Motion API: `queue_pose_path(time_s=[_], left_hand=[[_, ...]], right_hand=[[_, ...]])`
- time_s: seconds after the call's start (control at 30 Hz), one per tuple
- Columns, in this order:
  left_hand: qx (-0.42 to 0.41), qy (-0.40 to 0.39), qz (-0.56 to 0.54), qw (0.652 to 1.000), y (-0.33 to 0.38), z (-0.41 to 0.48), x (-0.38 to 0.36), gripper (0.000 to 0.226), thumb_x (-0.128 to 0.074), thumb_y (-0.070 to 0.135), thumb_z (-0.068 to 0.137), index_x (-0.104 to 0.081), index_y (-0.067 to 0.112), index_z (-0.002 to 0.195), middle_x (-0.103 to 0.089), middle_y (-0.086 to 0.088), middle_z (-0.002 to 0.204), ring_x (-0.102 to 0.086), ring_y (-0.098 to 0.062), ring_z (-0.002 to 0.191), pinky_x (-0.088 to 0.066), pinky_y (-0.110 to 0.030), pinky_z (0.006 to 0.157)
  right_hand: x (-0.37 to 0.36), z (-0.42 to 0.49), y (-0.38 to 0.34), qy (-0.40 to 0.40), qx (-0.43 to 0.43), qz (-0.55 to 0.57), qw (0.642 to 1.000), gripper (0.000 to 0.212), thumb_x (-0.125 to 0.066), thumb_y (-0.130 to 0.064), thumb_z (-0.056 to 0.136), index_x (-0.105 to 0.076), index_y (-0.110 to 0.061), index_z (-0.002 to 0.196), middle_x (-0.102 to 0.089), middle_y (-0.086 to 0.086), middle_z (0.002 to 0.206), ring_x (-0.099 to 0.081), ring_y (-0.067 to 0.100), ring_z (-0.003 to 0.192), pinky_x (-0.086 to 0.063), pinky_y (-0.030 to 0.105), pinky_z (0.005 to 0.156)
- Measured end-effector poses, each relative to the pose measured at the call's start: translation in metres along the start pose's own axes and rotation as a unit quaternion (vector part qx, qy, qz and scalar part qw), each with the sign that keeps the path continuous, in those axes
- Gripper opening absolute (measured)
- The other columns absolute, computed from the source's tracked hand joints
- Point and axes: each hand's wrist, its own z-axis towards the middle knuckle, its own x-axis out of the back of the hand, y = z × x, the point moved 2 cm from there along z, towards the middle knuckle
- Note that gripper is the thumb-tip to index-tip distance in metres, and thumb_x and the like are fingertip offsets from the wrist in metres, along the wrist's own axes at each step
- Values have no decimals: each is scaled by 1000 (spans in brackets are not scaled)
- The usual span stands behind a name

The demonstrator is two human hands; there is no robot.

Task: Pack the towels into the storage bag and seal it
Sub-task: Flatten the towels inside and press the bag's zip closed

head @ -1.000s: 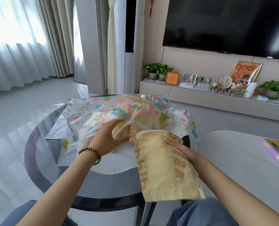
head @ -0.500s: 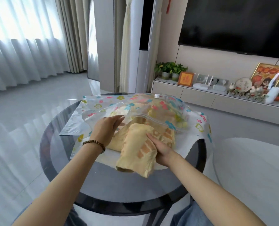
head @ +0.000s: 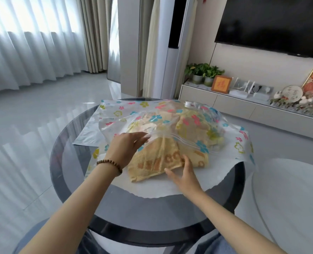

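Observation:
A clear storage bag (head: 225, 153) printed with coloured flowers lies on the round glass table (head: 152, 217), its mouth toward me. Yellow towels bulge inside it under the plastic. One yellow towel (head: 161, 162) with orange lettering lies partly in the mouth, its near edge sticking out onto the bag's lower flap. My left hand (head: 128, 149), a bead bracelet on its wrist, holds up the upper lip of the bag by the zip strip. With fingers spread, my right hand (head: 183, 175) touches the towel's near edge.
A silver sheet (head: 89, 132) lies under the bag at the left. A white rounded seat (head: 289, 198) stands right of the table. A TV shelf (head: 243, 107) with plants and ornaments runs along the back wall. My knees are below the table's near edge.
The towel hung off the near table edge in my right hand; it has been pushed forward into the bag's mouth. My right hand has let go and now lies flat at its edge.

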Motion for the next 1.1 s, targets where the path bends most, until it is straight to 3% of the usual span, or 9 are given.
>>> queue_pose_path(time_s=[0.07, 0.13, 0.23, 0.43, 0.57, 0.7, 0.87, 0.97, 1.1], left_hand=[[1, -7, -1, 1000, -1, -1, -3, 39, -48, 41, 90, -65, 18, 114, -74, -6, 97, -68, -22, 85, -40, -22, 66], [2, -16, -2, 1000, -3, -1, -3, 41, -46, 44, 89, -64, 20, 116, -74, -5, 100, -67, -21, 86, -39, -20, 66], [-2, -36, -8, 999, -9, 0, -3, 41, -44, 45, 89, -66, 21, 113, -74, -2, 97, -67, -18, 83, -39, -17, 65], [0, -68, -3, 998, -33, 4, 2, 35, -44, 40, 91, -67, 24, 112, -74, -3, 97, -67, -18, 83, -50, -31, 73], [-2, -73, 34, 997, -59, 13, 11, 32, -45, 37, 92, -67, 24, 112, -74, -5, 92, -66, -19, 78, -48, -27, 68], [-16, -60, 89, 994, -71, 14, 14, 39, -43, 47, 89, -69, 24, 107, -75, -7, 87, -67, -22, 77, -49, -30, 66], [-41, -53, 80, 995, -55, -2, 6, 64, -27, 71, 78, -55, 37, 124, -67, 4, 116, -59, -14, 105, -41, -25, 77], [-48, -92, -24, 994, -28, -1, -7, 73, -18, 75, 79, -45, 34, 133, -49, 9, 139, -42, -12, 127, -35, -32, 103], [-91, -127, -21, 987, 25, 19, -39, 74, -24, 76, 79, -39, 33, 137, -44, 8, 143, -36, -11, 131, -31, -33, 107]], right_hand=[[0, -7, -1, 54, 159, -131, 977, 76, -49, -52, 90, -10, -30, 151, -9, -4, 159, -6, 12, 145, -13, 30, 116], [-10, -3, -9, -10, 276, -257, 926, 59, -38, -52, 94, -11, -44, 146, 4, -9, 160, 15, 13, 146, 7, 36, 117], [-40, 16, -14, -138, 277, -307, 900, 51, -31, -54, 96, -15, -52, 144, 16, -18, 156, 31, 17, 141, 26, 41, 110], [-85, 66, -34, -183, 175, -267, 930, 50, -32, -65, 89, -25, -58, 138, 12, -16, 159, 27, 22, 143, 18, 46, 112], [-102, 93, -56, -209, 142, -253, 934, 53, -32, -68, 87, -26, -57, 138, 10, -17, 159, 23, 24, 144, 14, 47, 113], [-105, 91, -69, -199, 159, -245, 936, 58, -39, -61, 89, -22, -49, 144, 4, -13, 160, 19, 22, 146, 12, 48, 114], [-62, 36, -52, -173, 228, -162, 944, 53, -49, -51, 91, -37, -38, 140, -13, -15, 158, 1, -1, 144, -5, 31, 117], [-10, -6, -33, -94, 242, -121, 958, 37, -55, -50, 87, -58, -33, 119, -44, -22, 139, -36, -4, 131, -32, 23, 108], [66, -37, -11, 76, 254, -70, 962, 22, -59, -37, 85, -64, -16, 79, -61, -12, 87, -57, 1, 88, -48, 22, 78]])
